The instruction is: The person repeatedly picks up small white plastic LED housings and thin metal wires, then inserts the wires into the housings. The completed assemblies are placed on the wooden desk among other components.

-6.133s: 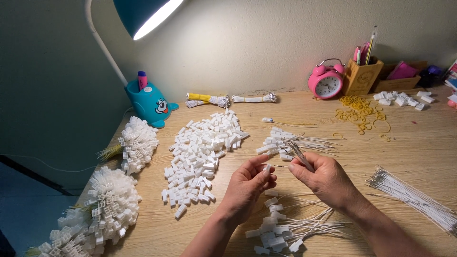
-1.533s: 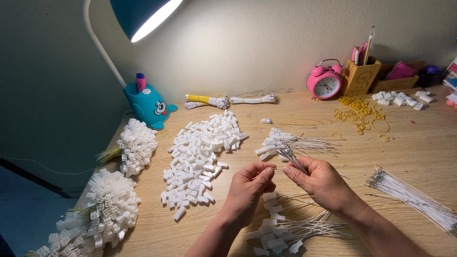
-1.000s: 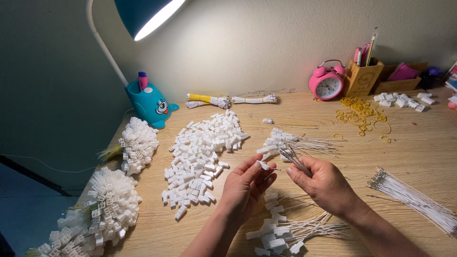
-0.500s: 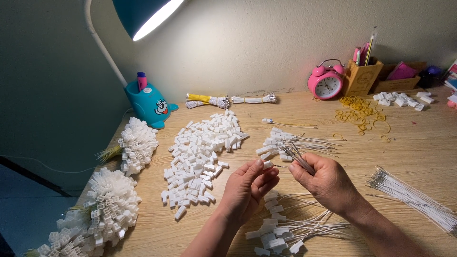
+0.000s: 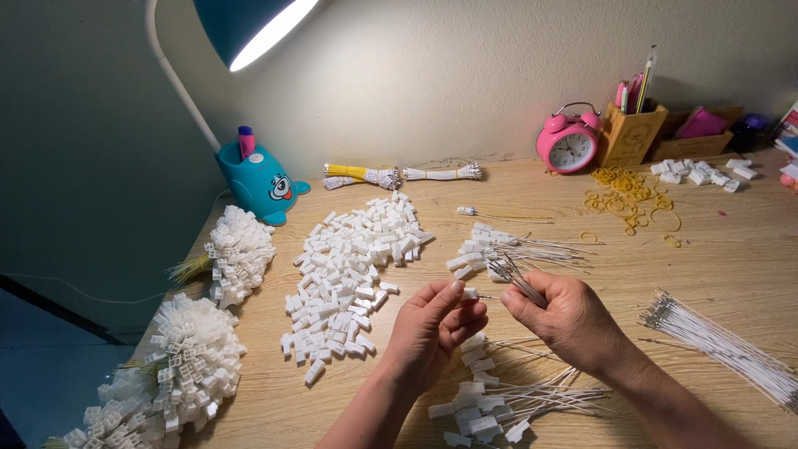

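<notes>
Under a blue lamp (image 5: pixel 249 25), white connectors (image 5: pixel 349 266) litter the wooden desk (image 5: pixel 731 258).

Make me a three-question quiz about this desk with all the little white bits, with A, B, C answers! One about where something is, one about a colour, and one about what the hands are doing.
1. Where does the round alarm clock stand?
A. at the back by the wall, beside the wooden pencil holder
B. on the floor
C. under the left hand

2. What colour is that clock?
A. green
B. pink
C. black

3. What does the left hand do?
A. lies flat on the wooden desk
B. holds the blue whale-shaped pot
C. pinches a small white plastic connector at its fingertips

Answers: 1 A, the clock sits against the wall next to the holder. 2 B, its case is pink. 3 C, the connector sits between the fingertips, facing the right hand, which grips a bunch of thin white wires.
</notes>
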